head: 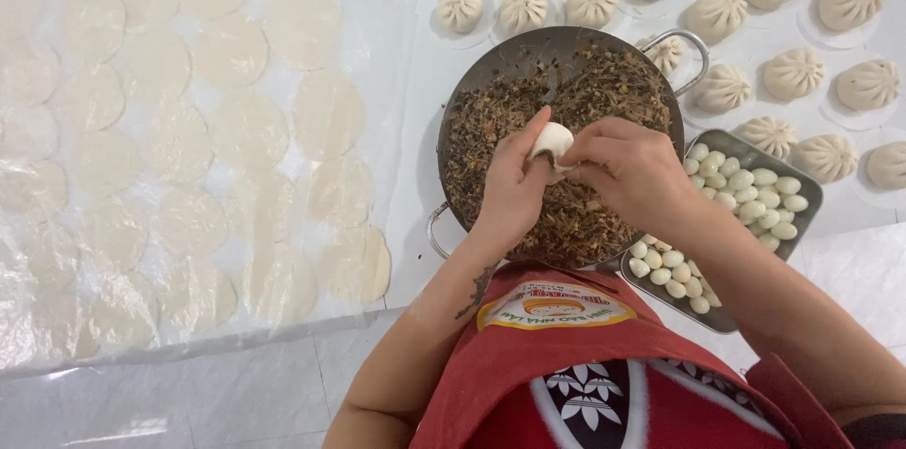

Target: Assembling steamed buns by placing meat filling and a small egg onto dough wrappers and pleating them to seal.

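In the middle of the frame, the left hand (514, 186) and the right hand (628, 169) both close their fingers around one white dough bun (551, 141), held above the round metal pan (453, 118) of dark chopped filling (604, 95). Flat dough rounds (231, 52) lie at the left. A tray of small white eggs (746, 189) stands at the right, finished buns (717, 15) along the top.
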